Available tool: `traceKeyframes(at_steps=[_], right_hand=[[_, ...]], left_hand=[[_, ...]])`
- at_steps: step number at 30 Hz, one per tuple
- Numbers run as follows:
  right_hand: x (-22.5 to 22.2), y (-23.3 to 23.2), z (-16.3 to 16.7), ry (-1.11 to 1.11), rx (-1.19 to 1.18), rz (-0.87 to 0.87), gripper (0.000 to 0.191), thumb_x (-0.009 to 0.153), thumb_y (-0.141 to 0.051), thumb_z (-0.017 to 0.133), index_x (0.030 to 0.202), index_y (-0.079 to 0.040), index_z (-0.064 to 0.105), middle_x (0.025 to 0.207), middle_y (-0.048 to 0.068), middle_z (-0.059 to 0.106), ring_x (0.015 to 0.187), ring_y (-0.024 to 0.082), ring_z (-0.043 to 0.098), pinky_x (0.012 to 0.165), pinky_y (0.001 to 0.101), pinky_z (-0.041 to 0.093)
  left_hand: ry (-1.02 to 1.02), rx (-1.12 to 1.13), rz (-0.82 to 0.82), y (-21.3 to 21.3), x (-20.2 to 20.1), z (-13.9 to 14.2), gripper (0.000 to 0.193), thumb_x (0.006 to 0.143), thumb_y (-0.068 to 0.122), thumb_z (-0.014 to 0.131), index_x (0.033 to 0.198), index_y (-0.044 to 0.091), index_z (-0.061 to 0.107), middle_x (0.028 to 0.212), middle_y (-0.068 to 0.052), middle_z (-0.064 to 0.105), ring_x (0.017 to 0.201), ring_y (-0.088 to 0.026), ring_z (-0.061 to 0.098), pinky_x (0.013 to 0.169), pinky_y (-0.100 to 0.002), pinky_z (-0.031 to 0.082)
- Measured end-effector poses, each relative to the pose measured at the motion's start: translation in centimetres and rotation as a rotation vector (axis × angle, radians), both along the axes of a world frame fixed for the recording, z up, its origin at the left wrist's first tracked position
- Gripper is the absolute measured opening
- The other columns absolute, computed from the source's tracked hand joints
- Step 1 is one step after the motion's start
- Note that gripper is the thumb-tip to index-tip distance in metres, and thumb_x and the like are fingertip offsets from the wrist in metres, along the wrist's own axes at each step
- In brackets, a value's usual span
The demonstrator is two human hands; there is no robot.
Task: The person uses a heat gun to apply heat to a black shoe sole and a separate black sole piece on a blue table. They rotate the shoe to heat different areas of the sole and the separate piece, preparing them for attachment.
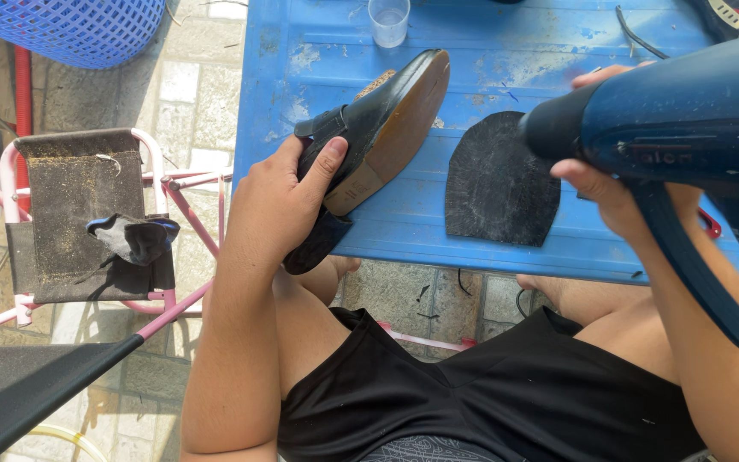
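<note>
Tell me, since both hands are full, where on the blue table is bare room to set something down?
Bare table lies between the clear cup and the cable. Crowded: the near edge, where the left hand holds the shoe beside the black sole piece, under the right hand with the heat gun.

I note one label only: faint raised lettering on the dark-blue heat gun [686,120] body, right of frame.

- Bright, hard daylight falls across the blue tabletop [506,231] and the paving below it.
- Shadows are short and crisp beside the shoe [378,128] and the dark sole piece [498,184].
- The heat gun [686,120] near the lens looks slightly soft.
- The white wear patches on the tabletop glare mildly.
</note>
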State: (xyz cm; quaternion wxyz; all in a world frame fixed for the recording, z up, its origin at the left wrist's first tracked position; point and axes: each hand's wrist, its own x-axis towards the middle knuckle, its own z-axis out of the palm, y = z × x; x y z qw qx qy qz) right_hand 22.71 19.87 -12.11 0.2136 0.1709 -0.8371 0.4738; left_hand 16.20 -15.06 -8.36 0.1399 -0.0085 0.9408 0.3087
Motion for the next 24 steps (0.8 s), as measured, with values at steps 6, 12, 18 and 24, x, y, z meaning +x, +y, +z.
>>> traceKeyframes(at_steps=[6,12,18,24], right_hand=[[0.3,-2.7,0.2,-0.168,-0.263,0.294,0.064,0.083,-0.035,0.085,0.135,-0.015,0.052,0.124,0.011,0.069,0.109,0.019,0.069,0.095,0.0319,0.06],[1.4,-1.0,1.5,-0.415,-0.343,0.468,0.068,0.08,-0.017,0.085,0.14,-0.011,0.053,0.123,0.011,0.071,0.121,0.025,0.07,0.101,0.04,0.062],[2.0,2.7,2.0,-0.416,-0.007,0.179,0.052,0.071,-0.015,0.084,0.118,-0.007,0.065,0.108,0.009,0.074,0.101,0.02,0.073,0.088,0.0335,0.061],[1.2,4.0,0.4,-0.218,0.071,-0.024,0.043,0.088,-0.022,0.089,0.12,-0.004,0.066,0.108,0.011,0.072,0.09,0.017,0.069,0.083,0.0261,0.058]], left_hand=[[0.035,0.026,-0.019,0.0,0.0,0.0,0.068,0.092,0.069,0.048,0.11,0.008,0.071,0.089,-0.021,0.075,0.088,-0.04,0.073,0.076,-0.046,0.056],[0.008,0.009,-0.009,0.1,0.0,0.0,0.068,0.092,0.069,0.047,0.109,0.008,0.071,0.087,-0.021,0.075,0.086,-0.038,0.075,0.075,-0.046,0.057],[0.042,0.024,-0.02,0.0,0.1,-0.1,0.067,0.092,0.069,0.048,0.109,0.008,0.071,0.086,-0.02,0.075,0.086,-0.038,0.074,0.075,-0.046,0.057],[0.005,-0.002,-0.015,0.0,0.0,-0.1,0.068,0.092,0.07,0.047,0.11,0.009,0.071,0.086,-0.019,0.076,0.086,-0.037,0.075,0.076,-0.046,0.057]])
